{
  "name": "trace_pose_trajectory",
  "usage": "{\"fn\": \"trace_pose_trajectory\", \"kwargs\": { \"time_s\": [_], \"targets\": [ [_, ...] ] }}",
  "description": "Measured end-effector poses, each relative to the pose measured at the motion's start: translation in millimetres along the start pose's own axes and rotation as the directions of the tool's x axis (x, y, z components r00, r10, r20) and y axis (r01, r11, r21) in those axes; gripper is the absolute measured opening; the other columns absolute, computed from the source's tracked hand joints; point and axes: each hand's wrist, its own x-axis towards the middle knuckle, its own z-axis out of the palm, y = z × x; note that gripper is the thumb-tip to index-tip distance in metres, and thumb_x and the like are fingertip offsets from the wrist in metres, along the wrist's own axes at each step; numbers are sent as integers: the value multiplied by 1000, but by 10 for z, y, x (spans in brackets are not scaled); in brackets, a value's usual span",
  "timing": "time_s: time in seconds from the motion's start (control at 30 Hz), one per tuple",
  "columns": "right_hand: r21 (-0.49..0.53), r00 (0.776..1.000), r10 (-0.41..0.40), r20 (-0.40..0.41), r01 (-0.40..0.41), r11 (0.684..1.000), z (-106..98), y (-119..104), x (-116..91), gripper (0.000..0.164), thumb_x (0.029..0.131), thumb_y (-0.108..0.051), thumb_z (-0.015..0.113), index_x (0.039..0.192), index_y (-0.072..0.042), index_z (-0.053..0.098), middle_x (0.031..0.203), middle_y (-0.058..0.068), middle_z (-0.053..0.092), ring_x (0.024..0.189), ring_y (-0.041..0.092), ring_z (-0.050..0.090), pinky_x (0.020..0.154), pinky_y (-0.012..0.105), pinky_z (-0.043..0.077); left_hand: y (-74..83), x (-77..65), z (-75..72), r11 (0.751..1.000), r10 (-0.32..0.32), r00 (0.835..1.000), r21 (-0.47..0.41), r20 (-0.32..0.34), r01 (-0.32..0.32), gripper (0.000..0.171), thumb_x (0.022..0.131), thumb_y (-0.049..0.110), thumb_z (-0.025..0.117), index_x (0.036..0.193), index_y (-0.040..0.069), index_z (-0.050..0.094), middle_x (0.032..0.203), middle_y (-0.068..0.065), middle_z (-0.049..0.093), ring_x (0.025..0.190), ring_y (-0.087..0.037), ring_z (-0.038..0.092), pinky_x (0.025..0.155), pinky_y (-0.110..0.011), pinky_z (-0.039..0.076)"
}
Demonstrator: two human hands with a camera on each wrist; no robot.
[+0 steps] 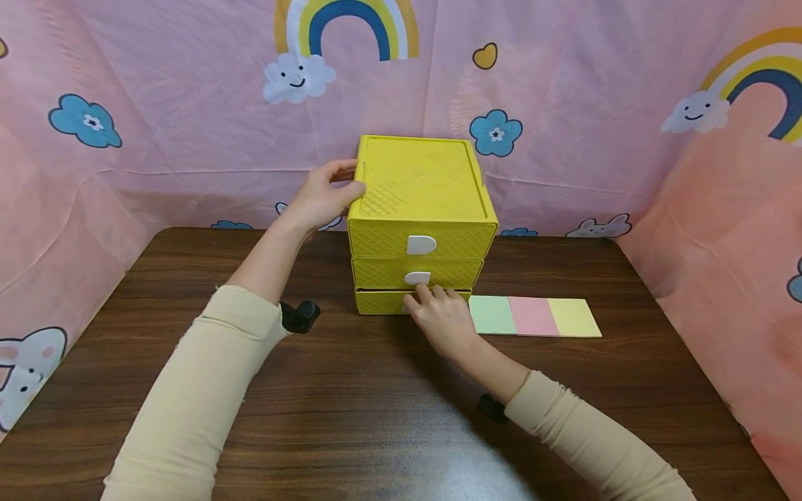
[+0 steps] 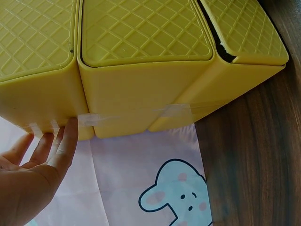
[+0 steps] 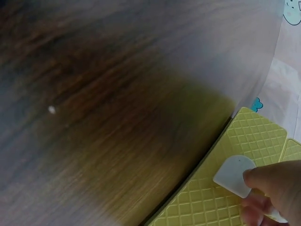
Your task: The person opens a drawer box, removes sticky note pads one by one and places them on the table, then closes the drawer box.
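Observation:
A yellow chest of three stacked drawers stands on the table, with a white tab handle on each drawer front. My left hand steadies its upper left side. The thumb lies at the top edge, and the fairly straight fingers touch the side wall. Low at the front, my right hand pinches the bottom drawer's white handle, thumb at the tab's edge and fingers curled beside it. The bottom drawer sits slightly out, a dark gap showing along its upper edge.
Green, pink and yellow sticky note pads lie in a row on the dark wooden table, right of the chest. Clear tape runs across the chest's side. A pink patterned cloth hangs close behind.

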Motion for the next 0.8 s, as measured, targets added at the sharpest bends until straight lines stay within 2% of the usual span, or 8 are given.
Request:
{"fn": "trace_pose_trajectory", "kwargs": {
  "time_s": [0.33, 0.53, 0.8],
  "targets": [
    [-1, 1000, -13, 4, 13, 1000, 17, -3, -4, 12, 89, -20, 56, 81, -13, 62, 74, 5, 53, 57, 19, 54, 46, 27, 41, 0, -2, 4, 1000, 25, 1000, -15, -6, -26, 53, 90, 17, 50, 141, 12, 36, 138, -9, 41, 106, -22, 56, 76, -29, 54],
    [14, 1000, -26, 16, 25, 1000, 9, 8, -13, 7, 88, -15, 59, 82, -13, 63, 74, 4, 54, 57, 19, 54, 48, 27, 43, 4, -2, 11, 1000, 14, 1000, -12, -1, -14, 54, 91, 18, 50, 142, 12, 36, 139, -9, 40, 109, -22, 54, 77, -29, 54],
    [21, 998, -65, -5, 65, 998, -26, 14, -21, 12, 88, -23, 61, 79, -14, 64, 71, 0, 55, 56, 17, 53, 47, 25, 40, -2, 1, 6, 1000, 18, 1000, -15, 4, -18, 54, 91, 19, 50, 142, 13, 35, 139, -8, 39, 110, -21, 53, 78, -30, 54]
  ]
}}
